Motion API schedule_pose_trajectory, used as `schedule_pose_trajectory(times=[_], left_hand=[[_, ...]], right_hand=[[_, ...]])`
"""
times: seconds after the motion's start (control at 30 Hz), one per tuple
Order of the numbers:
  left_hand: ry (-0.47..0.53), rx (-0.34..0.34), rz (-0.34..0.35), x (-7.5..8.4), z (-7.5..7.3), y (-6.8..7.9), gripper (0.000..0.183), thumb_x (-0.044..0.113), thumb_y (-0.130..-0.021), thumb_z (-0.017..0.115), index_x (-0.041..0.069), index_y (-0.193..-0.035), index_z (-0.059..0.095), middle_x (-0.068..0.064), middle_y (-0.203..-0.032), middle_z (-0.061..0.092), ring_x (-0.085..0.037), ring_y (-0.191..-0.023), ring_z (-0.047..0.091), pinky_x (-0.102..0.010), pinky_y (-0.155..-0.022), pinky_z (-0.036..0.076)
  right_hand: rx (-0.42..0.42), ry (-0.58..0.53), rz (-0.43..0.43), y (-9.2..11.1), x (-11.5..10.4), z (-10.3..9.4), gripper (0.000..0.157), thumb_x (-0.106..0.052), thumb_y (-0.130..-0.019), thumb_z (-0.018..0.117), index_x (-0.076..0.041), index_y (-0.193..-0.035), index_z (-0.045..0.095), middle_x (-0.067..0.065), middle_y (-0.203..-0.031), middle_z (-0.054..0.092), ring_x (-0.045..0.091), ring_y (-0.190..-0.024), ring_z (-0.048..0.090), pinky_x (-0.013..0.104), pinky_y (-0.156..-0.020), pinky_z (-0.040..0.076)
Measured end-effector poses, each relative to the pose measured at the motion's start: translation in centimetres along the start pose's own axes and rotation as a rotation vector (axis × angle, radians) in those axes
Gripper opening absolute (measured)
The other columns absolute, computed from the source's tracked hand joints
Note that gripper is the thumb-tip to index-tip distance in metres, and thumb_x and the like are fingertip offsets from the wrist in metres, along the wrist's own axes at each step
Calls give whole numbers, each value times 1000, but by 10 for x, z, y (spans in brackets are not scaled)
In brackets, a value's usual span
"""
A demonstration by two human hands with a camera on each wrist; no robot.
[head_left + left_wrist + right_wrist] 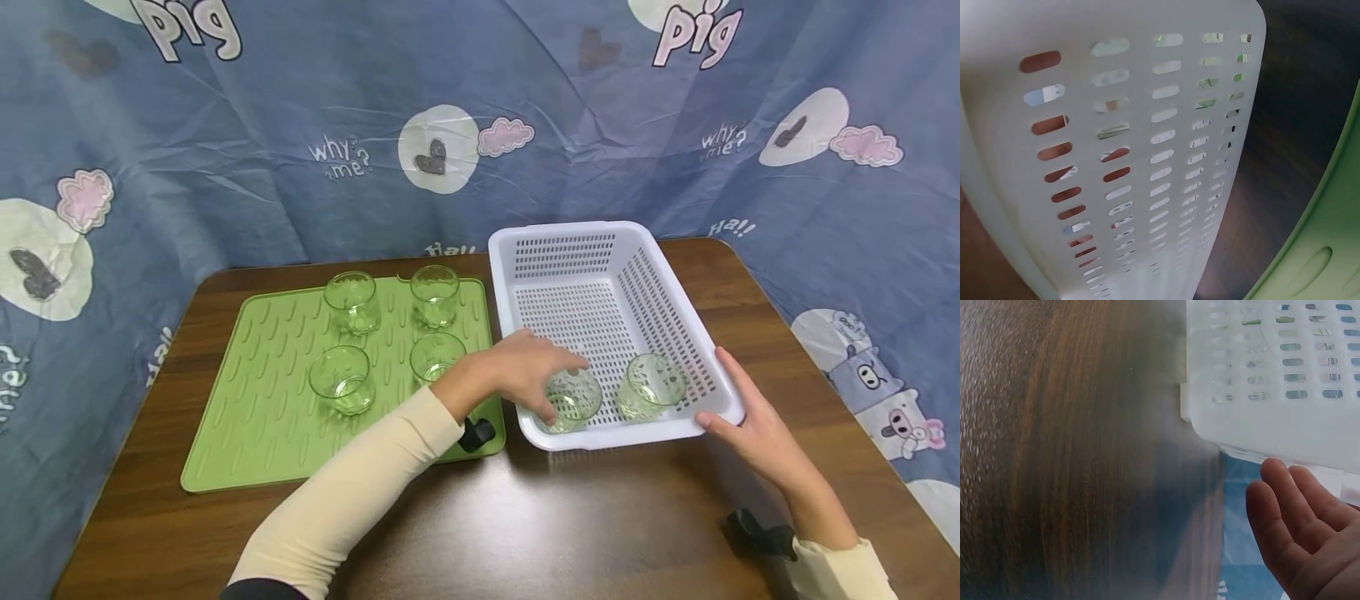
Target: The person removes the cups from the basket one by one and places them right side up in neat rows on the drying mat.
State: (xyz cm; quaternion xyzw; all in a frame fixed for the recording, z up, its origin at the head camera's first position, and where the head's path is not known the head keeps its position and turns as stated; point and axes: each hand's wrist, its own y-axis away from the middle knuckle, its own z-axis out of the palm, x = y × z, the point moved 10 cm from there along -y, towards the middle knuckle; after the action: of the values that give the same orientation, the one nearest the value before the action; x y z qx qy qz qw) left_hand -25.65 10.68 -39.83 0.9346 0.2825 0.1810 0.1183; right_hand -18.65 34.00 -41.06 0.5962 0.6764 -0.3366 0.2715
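My left hand reaches over the near left part of the white plastic basket, its thumb and fingers spread about the rim of a clear drinking glass that it grips. A second glass leans in the basket's near right corner. At that corner my right hand holds the basket, thumb on the near rim and fingers along the outer right side. The right wrist view has its fingers against the basket's edge. In the left wrist view the slotted basket wall hides the left hand's fingertips.
Left of the basket, a green ribbed drying mat bears several more glasses, among them a near left glass and a far right glass. The left forearm crosses the mat's near right part. Behind the brown wooden table hangs a blue printed cloth.
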Motion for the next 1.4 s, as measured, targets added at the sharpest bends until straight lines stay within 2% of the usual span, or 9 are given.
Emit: schedule_pose_trajectory(times=[0.1,0.23,0.3,0.5,0.63,0.83,1.03,1.23,1.4], left_hand=[[-12,4,4,2,1,-1,94,46,-75,83,28,-154,36,13,-150,51,-13,-136,51,-34,-106,39],[-22,27,17,4,0,-2,92,48,-74,82,29,-153,39,14,-148,53,-12,-133,54,-29,-97,43],[-22,43,23,4,-1,-2,91,49,-74,82,29,-152,40,14,-148,53,-11,-133,55,-27,-95,44],[60,85,45,2,-4,-4,89,47,-75,82,24,-151,43,10,-148,53,-12,-124,60,-31,-102,48],[167,134,56,-1,-11,-3,87,44,-75,83,21,-150,44,6,-148,54,-16,-136,52,-37,-114,43],[386,260,93,-3,-27,2,83,34,-73,84,13,-145,47,-2,-142,54,-17,-127,55,-35,-111,45],[494,316,133,2,-35,8,83,31,-75,83,15,-146,43,1,-142,56,-15,-124,57,-32,-110,46],[519,357,112,0,-45,17,88,37,-75,84,18,-149,40,6,-139,57,-11,-124,56,-33,-110,46],[507,388,88,-3,-53,25,92,41,-75,84,15,-151,40,1,-141,55,-14,-129,53,-37,-114,43]], right_hand=[[7,-12,10,3,2,-1,94,0,-87,72,-14,-161,16,-24,-125,47,-15,-95,54,16,-64,51],[11,-2,7,3,2,-1,93,0,-86,71,-13,-161,16,-3,-128,57,-16,-93,53,17,-62,51],[15,3,4,3,1,-2,93,0,-86,72,-12,-160,16,-4,-127,58,-15,-93,54,18,-62,51],[23,-16,-5,2,0,-2,92,0,-86,72,-12,-160,18,-39,-117,42,-15,-93,55,17,-62,51],[26,-21,-4,2,2,-1,92,1,-86,71,-11,-160,18,-38,-116,43,-15,-92,55,16,-62,51],[31,-52,0,0,4,0,92,5,-85,71,-9,-159,18,-31,-118,47,-13,-92,56,17,-62,52],[19,-30,2,-1,0,1,93,4,-85,70,-9,-160,17,12,-127,54,-15,-93,54,17,-61,52],[12,-27,4,-1,-1,1,93,1,-86,72,-12,-160,17,-23,-124,46,-14,-95,55,16,-64,52],[18,-29,-5,-1,-2,0,93,2,-86,72,-11,-160,18,-8,-128,50,-15,-95,54,15,-64,53]])
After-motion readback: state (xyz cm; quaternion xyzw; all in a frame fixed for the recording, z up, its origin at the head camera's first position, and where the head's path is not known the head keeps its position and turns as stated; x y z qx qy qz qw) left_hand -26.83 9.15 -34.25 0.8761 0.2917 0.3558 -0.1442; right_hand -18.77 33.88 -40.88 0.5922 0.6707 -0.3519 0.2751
